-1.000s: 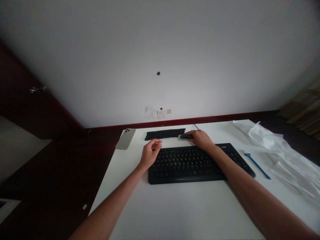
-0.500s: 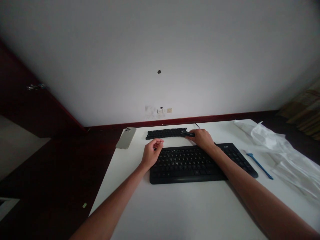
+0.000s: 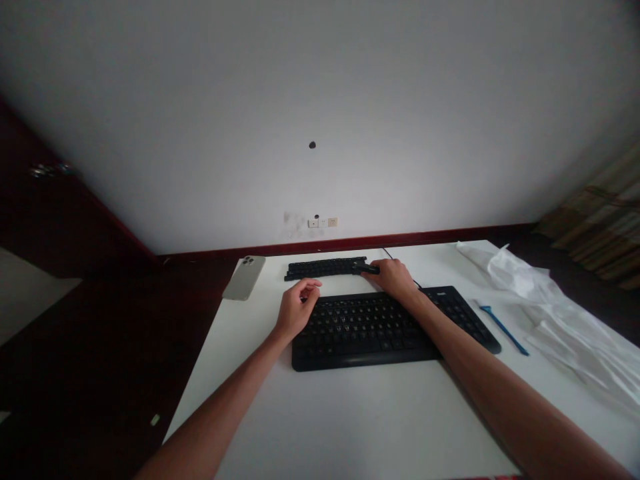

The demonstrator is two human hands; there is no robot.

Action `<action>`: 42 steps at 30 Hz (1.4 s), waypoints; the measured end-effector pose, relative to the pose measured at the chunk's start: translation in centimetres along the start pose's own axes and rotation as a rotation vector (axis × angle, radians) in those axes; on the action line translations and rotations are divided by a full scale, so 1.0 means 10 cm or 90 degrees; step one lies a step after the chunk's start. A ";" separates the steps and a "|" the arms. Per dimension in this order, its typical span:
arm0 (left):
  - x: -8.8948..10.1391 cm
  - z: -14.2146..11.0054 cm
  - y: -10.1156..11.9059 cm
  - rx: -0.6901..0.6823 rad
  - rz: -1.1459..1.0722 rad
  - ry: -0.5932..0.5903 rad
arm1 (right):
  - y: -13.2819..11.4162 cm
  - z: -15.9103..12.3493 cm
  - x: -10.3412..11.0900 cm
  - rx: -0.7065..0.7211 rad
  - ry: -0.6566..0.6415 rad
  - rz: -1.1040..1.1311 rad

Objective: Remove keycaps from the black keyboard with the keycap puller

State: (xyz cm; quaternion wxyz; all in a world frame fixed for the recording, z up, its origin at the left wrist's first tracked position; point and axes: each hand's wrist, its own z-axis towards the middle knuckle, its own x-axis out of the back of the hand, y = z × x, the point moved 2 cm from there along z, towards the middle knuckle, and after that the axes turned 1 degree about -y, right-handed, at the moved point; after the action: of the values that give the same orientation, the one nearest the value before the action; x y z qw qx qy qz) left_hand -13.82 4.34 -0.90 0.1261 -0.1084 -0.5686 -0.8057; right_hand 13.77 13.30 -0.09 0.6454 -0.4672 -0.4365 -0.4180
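A black full-size keyboard (image 3: pixel 370 359) lies on the white table, with pale marks showing among its keys. My left hand (image 3: pixel 297 310) is curled around the keyboard's far left corner, thumb and fingers bent. Beyond the keyboard lie tight rows of small black pieces that look like keycaps (image 3: pixel 323 268). Over the keyboard's far edge reaches my right hand (image 3: pixel 394 277), closed on a short black brush-like tool (image 3: pixel 367 269). The tool's head is at the right end of the keycap rows; whether it touches them I cannot tell. My right forearm crosses the keyboard and hides some keys.
A phone (image 3: pixel 245 278) lies face down at the table's far left. Right of the keyboard are a slim blue tool (image 3: pixel 504 330) and a crumpled white plastic bag (image 3: pixel 530 283). A thin cable (image 3: pixel 387 253) runs off the far edge towards the wall sockets (image 3: pixel 323 223).
The whole view has shifted slightly, so things sit a little further left. Both hands keep nearly the same place and grip.
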 end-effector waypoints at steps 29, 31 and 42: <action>0.07 0.00 -0.10 0.018 -0.041 0.057 | -0.01 -0.20 0.16 0.018 0.028 0.069; 0.09 0.00 -0.13 0.024 -0.048 0.064 | 0.00 -0.21 0.16 0.025 0.034 0.079; 0.28 0.02 -0.14 0.035 -0.003 0.108 | 0.03 -0.23 0.18 0.038 0.049 0.084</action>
State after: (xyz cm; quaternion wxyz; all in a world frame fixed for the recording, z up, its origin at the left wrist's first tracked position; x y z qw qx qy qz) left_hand -16.94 4.75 -1.15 0.1750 -0.0349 -0.5778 -0.7964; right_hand 14.95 10.93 1.12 0.7013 -0.4591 -0.3917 -0.3794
